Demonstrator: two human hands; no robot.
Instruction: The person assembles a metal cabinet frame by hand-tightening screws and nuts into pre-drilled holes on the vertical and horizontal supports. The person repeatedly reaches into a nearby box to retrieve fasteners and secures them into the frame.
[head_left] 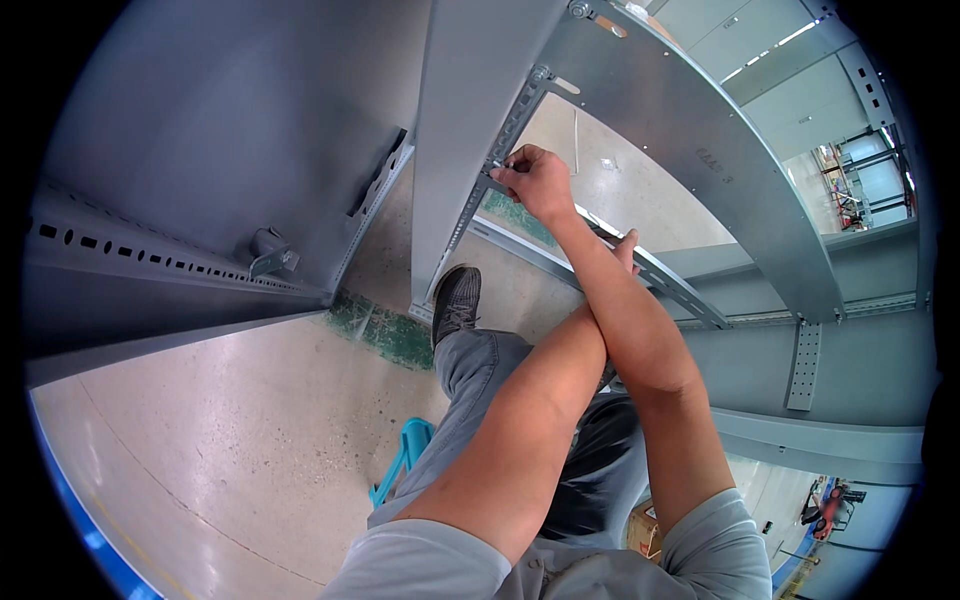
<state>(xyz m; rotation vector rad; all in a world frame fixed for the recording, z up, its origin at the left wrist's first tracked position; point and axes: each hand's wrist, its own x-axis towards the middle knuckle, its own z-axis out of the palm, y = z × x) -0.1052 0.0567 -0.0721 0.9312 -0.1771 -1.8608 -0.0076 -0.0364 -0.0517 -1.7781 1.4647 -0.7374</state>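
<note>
My forearms cross, the right one over the left. At the perforated edge of a grey metal upright, my right hand has its fingertips pinched together. Something small seems to be between them, too small to name. My left hand shows only partly past the right forearm. Its thumb stands up beside a slotted metal rail, and the fingers appear wrapped round that rail. A broad grey crossbeam arches above both hands, bolted to the upright.
On the left stands a large grey panel with a slotted strip and a small bracket. My shoe rests by the upright's foot. A teal stool is beside my leg. A cardboard box sits lower right.
</note>
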